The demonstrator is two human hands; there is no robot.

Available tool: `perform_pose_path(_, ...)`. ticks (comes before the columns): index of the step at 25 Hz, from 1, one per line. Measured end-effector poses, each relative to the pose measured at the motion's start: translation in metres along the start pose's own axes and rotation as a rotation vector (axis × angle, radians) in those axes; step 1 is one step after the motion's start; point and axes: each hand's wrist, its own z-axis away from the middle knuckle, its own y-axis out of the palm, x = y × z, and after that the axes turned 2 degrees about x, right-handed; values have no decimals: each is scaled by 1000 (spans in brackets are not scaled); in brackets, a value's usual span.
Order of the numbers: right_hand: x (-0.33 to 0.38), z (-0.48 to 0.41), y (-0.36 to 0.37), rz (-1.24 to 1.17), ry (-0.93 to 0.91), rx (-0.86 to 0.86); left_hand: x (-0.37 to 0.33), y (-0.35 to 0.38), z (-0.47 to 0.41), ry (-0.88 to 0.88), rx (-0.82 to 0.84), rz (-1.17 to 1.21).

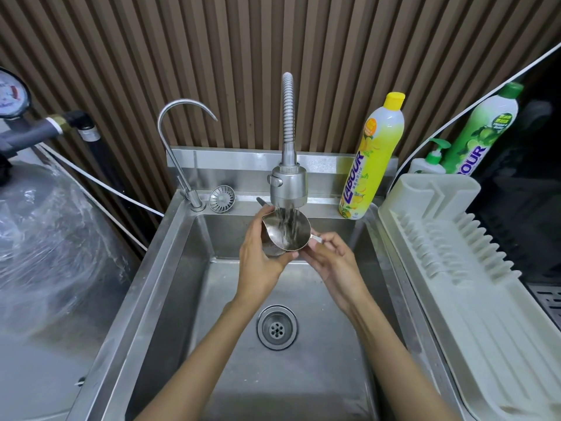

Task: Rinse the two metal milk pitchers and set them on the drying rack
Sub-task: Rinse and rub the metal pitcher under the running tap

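A metal milk pitcher [283, 233] is held tilted under the spray head of the tap [288, 183], and water streams into it. My left hand [261, 259] cups the pitcher's body from the left and below. My right hand [331, 256] grips its handle on the right side. Both hands are over the back of the steel sink [170, 268]. The white plastic drying rack [449, 256] lies to the right of the sink with nothing on it. I see only one pitcher.
A thin gooseneck tap [179, 141] and a loose strainer [222, 198] stand on the sink's back ledge. A yellow dish soap bottle [372, 159] is at the back right, with green bottles [476, 132] behind the rack. The drain [277, 327] is in the basin's middle.
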Motion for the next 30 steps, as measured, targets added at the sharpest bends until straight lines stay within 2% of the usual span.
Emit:
perform_pose_path(3, -3, 6, 2, 55, 47, -35, -7, -10, 4, 63, 24, -171)
perform_pose_path(5, 6, 10, 4, 220, 105, -107, -7, -9, 7, -21, 7, -322)
perform_pose_path(7, 19, 10, 2, 449, 175, -214, -6, -4, 10, -154, 6, -354)
perform_pose_path(9, 33, 8, 4, 695, 131, -313, 0, 2, 11, -262, 93, -183)
perform_pose_path(12, 40, 8, 11, 1096, -121, -377, 10, 13, 6, -348, 230, 146)
perform_pose_path(13, 38, 9, 13, 1117, -198, -360, 10, 16, 3, -338, 229, 224)
perform_pose_path(14, 35, 8, 15, 1033, -252, -316, 9, 16, 0, -309, 203, 286)
perform_pose_path(16, 27, 5, 16, 671, -257, -195, 4, 10, -9, -222, 130, 341)
perform_pose_path(19, 9, 0, 13, 109, -54, -27, -7, -8, -11, -15, 60, 122)
perform_pose_path(21, 0, 1, 13, -99, 90, 15, -17, -14, -3, 54, 24, -95)
perform_pose_path(23, 3, 2, 13, -17, 165, -6, -25, -14, 2, 15, -54, -290)
perform_pose_path(25, 17, 3, 12, 195, 214, -65, -25, -10, 5, -80, -108, -374)
perform_pose_path(28, 40, 2, 6, 460, 187, -184, -20, -5, 8, -197, -37, -227)
perform_pose_path(30, 46, 4, 7, 709, 33, -293, -9, 1, 5, -274, 81, -97)
